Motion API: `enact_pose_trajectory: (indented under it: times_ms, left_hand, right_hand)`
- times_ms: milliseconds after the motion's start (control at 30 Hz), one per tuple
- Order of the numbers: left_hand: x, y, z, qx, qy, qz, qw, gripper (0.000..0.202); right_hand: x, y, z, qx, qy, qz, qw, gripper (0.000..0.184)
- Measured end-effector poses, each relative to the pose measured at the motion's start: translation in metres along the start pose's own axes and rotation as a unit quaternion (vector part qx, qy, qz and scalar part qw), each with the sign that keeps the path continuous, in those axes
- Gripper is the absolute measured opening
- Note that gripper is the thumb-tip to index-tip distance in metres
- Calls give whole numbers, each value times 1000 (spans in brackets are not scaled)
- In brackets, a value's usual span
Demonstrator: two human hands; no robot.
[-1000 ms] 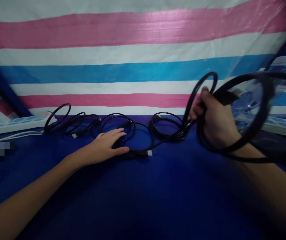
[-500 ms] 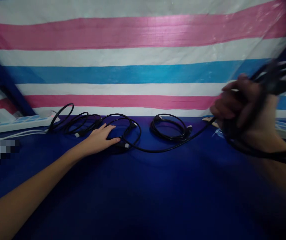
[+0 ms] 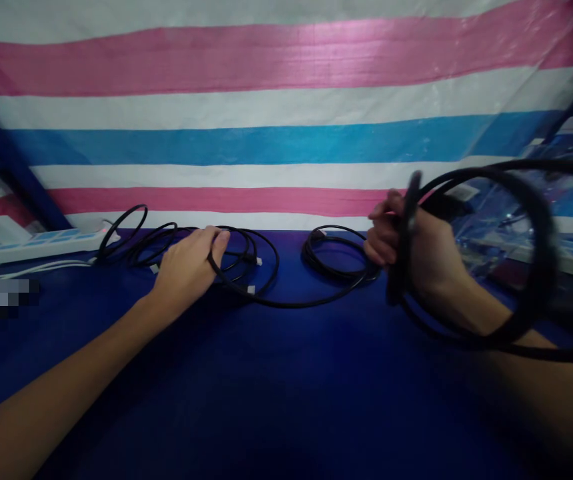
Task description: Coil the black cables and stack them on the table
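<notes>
1. Underneath, a dark blue cloth [image 3: 286,400] spread over the whole table, smooth and dim
2. Behind, a striped sheet [image 3: 266,133] hung as a back wall: pink, white and blue bands down to the table edge
3. Far left on the cloth, a white power strip [image 3: 31,244], with a tangle of thin black leads [image 3: 133,241] just beside it
4. Right hand [image 3: 416,257] raised above the cloth, fist clamped on a black cable [image 3: 541,267] wound in wide loops about the forearm
5. Below that fist, one strand lying along the cloth, across to the left hand [image 3: 186,267]
6. Left hand palm down, fingers bent over the strand; gripped or merely pressed, impossible to tell
7. Hands well apart, a small black coil [image 3: 339,261] flat on the cloth between them
8. Far right, clear plastic bags [image 3: 496,213], blurred
</notes>
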State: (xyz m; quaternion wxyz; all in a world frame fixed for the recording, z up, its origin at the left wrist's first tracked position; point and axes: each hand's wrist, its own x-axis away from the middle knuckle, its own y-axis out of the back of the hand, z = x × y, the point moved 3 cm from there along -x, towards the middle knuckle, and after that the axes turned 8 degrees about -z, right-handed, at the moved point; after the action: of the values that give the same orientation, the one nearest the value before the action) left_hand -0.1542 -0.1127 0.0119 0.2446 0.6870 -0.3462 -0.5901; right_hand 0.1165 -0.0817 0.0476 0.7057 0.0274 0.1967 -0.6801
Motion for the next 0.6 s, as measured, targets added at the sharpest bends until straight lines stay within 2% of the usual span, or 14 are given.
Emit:
enact_pose_trajectory:
  times_ms: [100,200,267,333,400,467,500,533,600]
  left_hand:
    - [-2,3,12,-23,64,25,997,44]
    - [-5,1,16,125,64,21,990,36]
    - [-7,0,15,253,76,1,964,28]
    - [-7,2,8,402,107,-7,909,22]
    - [-5,6,-4,549,150,14,822,23]
    - [0,11,-20,641,197,55,739,26]
    - [4,13,-30,665,216,88,710,28]
    - [8,15,-40,680,229,120,686,30]
    - [15,19,-60,701,229,174,652,36]
  right_hand:
    - [4,-8,-11,74,8,50,996,24]
    - [7,-13,-22,150,11,114,982,23]
    - [7,-13,-27,194,21,143,970,20]
    - [5,-13,-29,228,45,155,960,19]
    - [5,-13,-27,258,79,149,951,16]
    - [6,-14,-21,286,128,107,944,5]
    - [9,-15,-17,304,157,81,936,6]
    - [12,-18,-13,326,188,54,925,18]
    - [22,-24,-5,381,255,24,888,35]
